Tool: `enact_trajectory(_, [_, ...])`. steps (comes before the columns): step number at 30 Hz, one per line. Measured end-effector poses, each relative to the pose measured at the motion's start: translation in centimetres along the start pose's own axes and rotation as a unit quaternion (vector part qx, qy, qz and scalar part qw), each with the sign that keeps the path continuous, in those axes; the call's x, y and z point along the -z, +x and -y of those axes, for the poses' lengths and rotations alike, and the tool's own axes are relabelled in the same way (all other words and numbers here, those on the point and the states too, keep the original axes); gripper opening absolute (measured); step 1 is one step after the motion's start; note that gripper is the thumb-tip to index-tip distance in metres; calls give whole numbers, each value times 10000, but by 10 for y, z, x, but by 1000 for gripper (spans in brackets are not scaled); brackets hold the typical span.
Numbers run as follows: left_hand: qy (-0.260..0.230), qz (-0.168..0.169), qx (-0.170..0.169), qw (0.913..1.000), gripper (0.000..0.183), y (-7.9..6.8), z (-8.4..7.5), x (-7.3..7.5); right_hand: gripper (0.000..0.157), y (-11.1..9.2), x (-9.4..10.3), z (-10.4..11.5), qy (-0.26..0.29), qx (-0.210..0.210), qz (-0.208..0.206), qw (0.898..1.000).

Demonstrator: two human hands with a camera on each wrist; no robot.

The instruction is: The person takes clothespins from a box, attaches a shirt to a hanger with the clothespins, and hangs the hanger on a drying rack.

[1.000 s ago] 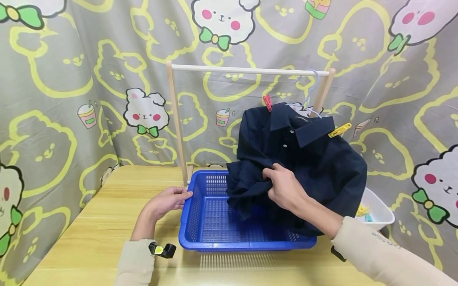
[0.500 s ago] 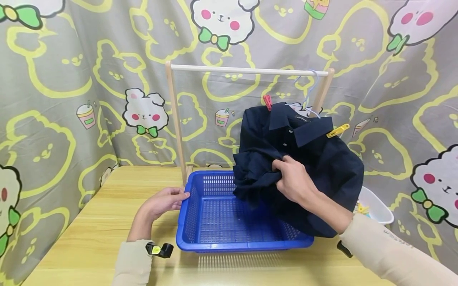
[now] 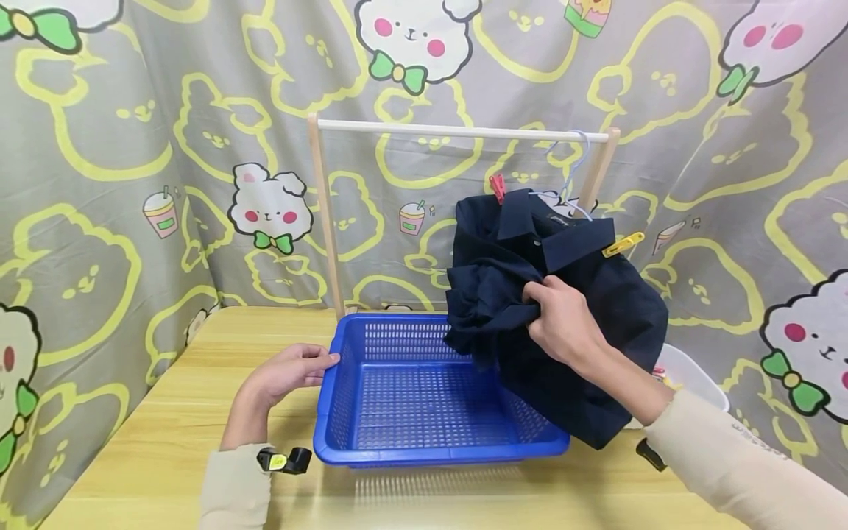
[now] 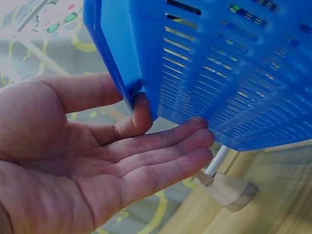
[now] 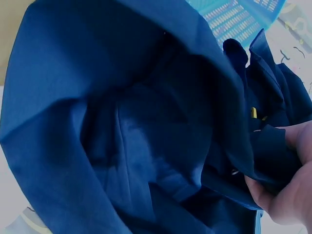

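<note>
A dark navy collared shirt (image 3: 596, 309) hangs on a light blue hanger (image 3: 576, 177) from the rack's right end. Red (image 3: 497, 188) and yellow (image 3: 623, 244) clothespins grip its shoulders. My right hand (image 3: 566, 324) grips bunched fabric at the shirt's front; loose folds fill most of the right wrist view, with the fingers partly hidden in the cloth. My left hand (image 3: 291, 372) pinches the left rim of a blue perforated basket (image 3: 437, 455) between thumb and index finger. In the left wrist view, the other fingers (image 4: 165, 168) extend below the rim. Shirt folds overlap the basket's right side.
The rack has a white rail (image 3: 430, 129) on wooden posts (image 3: 324, 213) behind the basket. A white bin (image 3: 695, 383) holding colourful clothespins stands at right, partly behind the shirt. A patterned curtain (image 3: 265, 132) surrounds the wooden table (image 3: 159, 412).
The basket has shifted left along with my left hand. My right hand has moved right and slightly up, drawing the bunched shirt fabric with it.
</note>
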State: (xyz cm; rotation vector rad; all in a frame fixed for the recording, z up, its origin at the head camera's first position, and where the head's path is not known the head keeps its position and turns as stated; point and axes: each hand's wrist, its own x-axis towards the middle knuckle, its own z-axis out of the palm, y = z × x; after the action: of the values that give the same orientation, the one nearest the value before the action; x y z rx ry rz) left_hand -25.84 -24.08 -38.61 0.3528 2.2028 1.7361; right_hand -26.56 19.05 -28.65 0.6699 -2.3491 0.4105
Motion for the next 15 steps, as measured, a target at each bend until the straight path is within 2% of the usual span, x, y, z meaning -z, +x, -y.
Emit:
enact_trajectory(9, [109,-162,12,9998,38,-5,3,10,29,2,8,-9,-174,-77,-154,9997])
enact_trajectory(15, [133,-151,-38,9998,39,-9,5,16,31,1,10,-17,-230,-229,-152,9994])
